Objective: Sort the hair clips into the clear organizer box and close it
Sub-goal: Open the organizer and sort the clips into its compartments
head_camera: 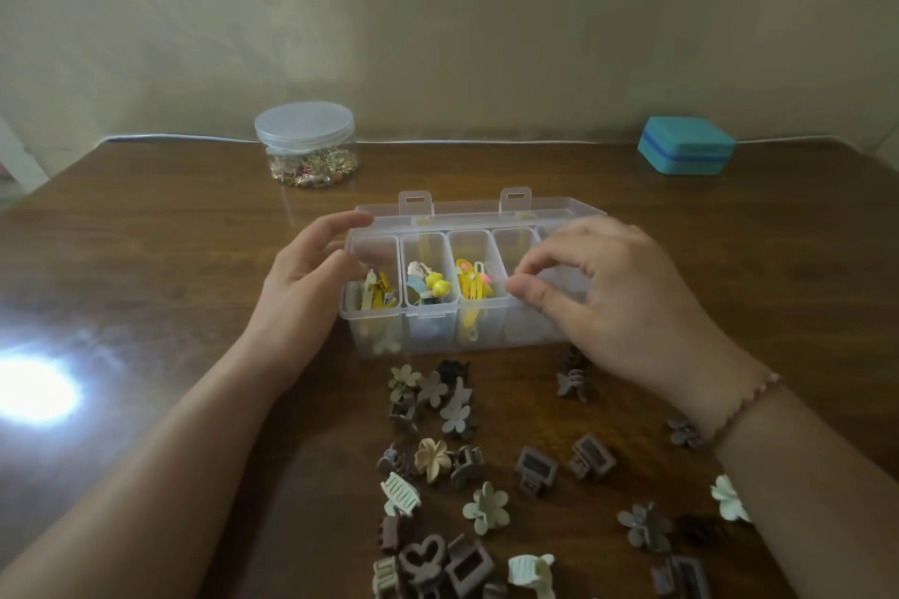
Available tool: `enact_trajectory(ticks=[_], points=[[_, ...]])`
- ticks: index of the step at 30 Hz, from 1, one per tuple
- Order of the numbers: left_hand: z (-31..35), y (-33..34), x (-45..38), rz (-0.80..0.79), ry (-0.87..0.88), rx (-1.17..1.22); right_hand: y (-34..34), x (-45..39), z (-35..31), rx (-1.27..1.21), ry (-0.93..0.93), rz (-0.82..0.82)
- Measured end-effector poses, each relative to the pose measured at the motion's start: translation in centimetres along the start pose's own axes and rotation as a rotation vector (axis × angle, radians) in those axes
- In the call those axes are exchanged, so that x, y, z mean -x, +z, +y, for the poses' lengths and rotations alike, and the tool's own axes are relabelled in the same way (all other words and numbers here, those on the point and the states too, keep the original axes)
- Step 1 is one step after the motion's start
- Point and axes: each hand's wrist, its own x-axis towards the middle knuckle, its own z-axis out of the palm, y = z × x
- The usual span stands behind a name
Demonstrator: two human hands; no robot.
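Sorting is under way: the clear organizer box (452, 287) sits mid-table, lid hinged back toward the wall with its two latch tabs standing up. It is thin translucent plastic, divided into a row of narrow cells. The three leftmost cells hold small bright snap clips (430, 285), mostly yellow, some pale blue and pink. The fourth cell looks empty; whatever lies further right is hidden behind my right hand.

My left hand (304, 287) rests against the box's left end, fingers relaxed and fairly straight, thumb near the wall. I judge this steadies a light box that would otherwise slide on the polished wood. It grips nothing.

My right hand (613, 302) hovers over the right-hand cells, thumb and forefinger drawn close together as if pinching. I cannot tell whether anything small sits between them; no clip is visible there. A thin beaded bracelet (744, 409) circles that wrist.

Near the front edge, the unsorted claw clips (462, 467) lie scattered between my forearms: matte plastic in muted brown, mauve, sage and cream, shaped as flowers, open rectangles, a heart, ribbed shells. They are bulkier than the snap clips, so I expect them to fill cells quickly. Most of the task remains, closing included.

The table (146, 258) is dark glossy wood with a hard light glare at left. Well behind the box stand a lidded clear jar (306, 144) of small gold-and-red bits and a teal case (686, 144).
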Motion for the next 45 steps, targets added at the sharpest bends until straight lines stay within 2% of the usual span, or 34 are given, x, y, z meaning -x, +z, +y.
enact_trajectory(ticks=[5,8,10,13,18,20,23,26,29,32,37,39,41,45], points=[[0.1,0.0,0.0,-0.001,-0.006,0.004,-0.5,0.5,-0.6,0.091,-0.181,0.072],[0.0,0.0,0.0,0.014,-0.018,0.006,-0.4,1.3,-1.8,-0.043,-0.372,-0.187],[0.0,0.0,0.0,0.017,-0.018,0.001,0.3,1.6,-2.2,0.029,-0.510,-0.364],[0.0,0.0,0.0,0.002,-0.013,-0.006,1.5,1.6,-2.1,0.140,-0.580,-0.431],[-0.1,0.0,0.0,0.014,-0.029,-0.005,2.1,1.4,-1.8,0.134,-0.618,-0.359],[-0.1,-0.1,0.0,0.019,-0.038,0.002,1.3,1.3,-1.5,0.044,-0.585,-0.296],[-0.2,-0.2,-0.1,0.008,-0.041,0.004,-0.7,1.0,-0.5,-0.140,-0.431,-0.056],[-0.2,-0.2,-0.1,0.004,-0.040,0.010,-1.7,0.7,0.7,-0.114,-0.225,0.179],[-0.2,-0.1,-0.1,0.002,-0.038,0.013,-1.0,0.5,1.6,0.004,-0.098,0.156],[-0.2,-0.1,-0.2,-0.001,-0.031,0.015,-0.4,0.5,2.0,0.071,-0.096,0.064],[-0.3,-0.2,-0.2,-0.007,-0.035,0.020,-1.0,0.8,1.1,0.035,-0.153,0.158],[-0.3,-0.2,-0.2,-0.006,-0.032,0.016,-1.1,1.1,0.1,-0.040,-0.229,0.086],[-0.2,-0.2,-0.2,-0.004,-0.029,0.014,-0.8,1.6,-1.1,-0.073,-0.281,-0.098],[-0.1,-0.1,-0.1,-0.007,-0.029,0.018,0.7,2.1,-2.2,0.142,-0.348,-0.338]])
